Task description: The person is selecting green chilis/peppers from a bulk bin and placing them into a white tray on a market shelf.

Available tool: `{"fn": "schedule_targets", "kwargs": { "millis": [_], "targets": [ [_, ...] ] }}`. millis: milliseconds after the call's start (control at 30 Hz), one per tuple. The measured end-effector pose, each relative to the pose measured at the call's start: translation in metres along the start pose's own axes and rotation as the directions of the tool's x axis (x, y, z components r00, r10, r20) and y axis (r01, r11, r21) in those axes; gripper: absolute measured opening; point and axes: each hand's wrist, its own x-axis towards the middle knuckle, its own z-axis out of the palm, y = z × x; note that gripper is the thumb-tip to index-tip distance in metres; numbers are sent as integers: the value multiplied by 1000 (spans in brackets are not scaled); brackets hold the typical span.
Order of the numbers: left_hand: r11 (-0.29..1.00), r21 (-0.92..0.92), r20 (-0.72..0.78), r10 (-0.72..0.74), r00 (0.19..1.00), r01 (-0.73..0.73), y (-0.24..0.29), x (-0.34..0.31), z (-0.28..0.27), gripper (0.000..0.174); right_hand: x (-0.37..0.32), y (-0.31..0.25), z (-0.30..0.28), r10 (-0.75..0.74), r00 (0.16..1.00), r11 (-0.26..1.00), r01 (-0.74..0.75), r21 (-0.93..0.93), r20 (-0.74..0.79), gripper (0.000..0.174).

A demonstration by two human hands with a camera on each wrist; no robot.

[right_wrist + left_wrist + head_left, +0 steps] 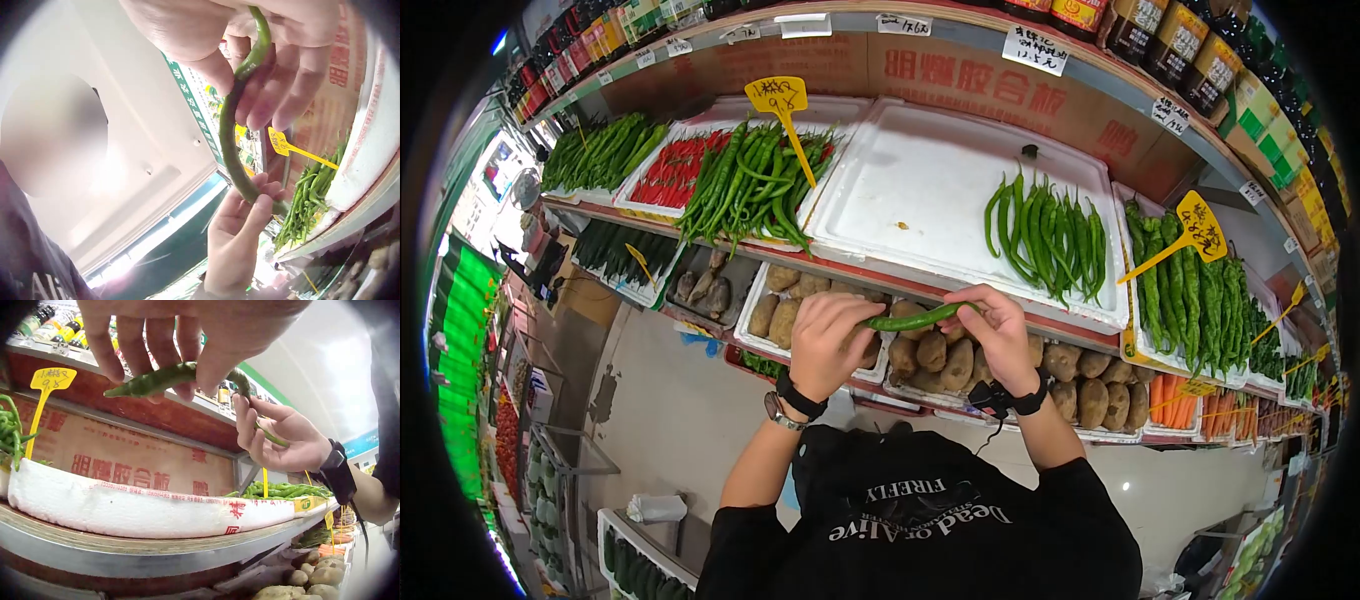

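A long, curved green chili pepper [913,319] is held between both hands, above the potatoes and in front of the white foam tray [880,190]. My left hand [828,340] pinches one end between thumb and fingers. Toward the stem end, my right hand [992,335] grips the pepper; in the right wrist view the thin stem runs up past the palm. At the right side of the foam tray lies a row of similar green peppers [1045,235], roughly side by side.
Left of the tray, a yellow price sign [777,95] stands among green and red peppers. Another price sign [1190,230] rises at the right over more green peppers [1200,300]. Potatoes [945,360] and carrots [1172,400] fill the lower shelf. Bottles [1170,40] line the shelf above.
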Motion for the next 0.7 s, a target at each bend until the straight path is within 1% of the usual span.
{"fn": "schedule_targets", "kwargs": {
  "millis": [133,167,233,267,300,333,400,433,467,500,533,633,700],
  "targets": [
    [1000,9,-1,-18,1000,18,-9,-3,-2,32,-3,0,0,40,998,997,-37,-72,49,20],
    [1000,12,4,-18,1000,18,-10,-1,-5,32,-4,0,-2,74,992,984,-55,-172,105,20],
    [995,93,-51,-32,998,37,-4,7,-11,32,-6,1,-6,154,966,927,-69,-368,206,20],
    [990,132,-80,-36,996,46,-2,9,-12,32,-8,5,-5,157,960,924,-59,-378,234,20],
    [984,166,-82,-47,996,60,-2,8,-10,41,-11,10,-1,160,952,920,-47,-389,262,21],
    [979,132,-109,-138,984,152,1,9,-8,45,-13,15,2,162,943,916,-34,-400,291,22],
    [942,59,-153,-318,936,330,14,13,-1,53,-16,23,8,162,944,892,-14,-453,288,23],
    [932,48,-89,-355,931,360,9,5,3,52,-15,24,10,156,945,876,2,-482,287,23],
    [868,-153,56,-470,881,473,8,-3,9,47,-15,26,11,150,947,860,17,-510,284,24],
    [744,-326,223,-539,812,584,8,-11,14,41,-15,30,12,100,961,852,51,-522,257,24],
    [569,-456,398,-558,729,684,10,-17,16,37,-14,30,12,80,966,844,66,-532,247,24],
    [495,-527,459,-518,722,691,29,-27,24,28,-13,32,12,15,975,808,120,-577,224,24],
    [555,-531,360,-536,763,640,41,-24,29,25,-12,37,9,-38,973,762,176,-624,227,24]
  ]
}}
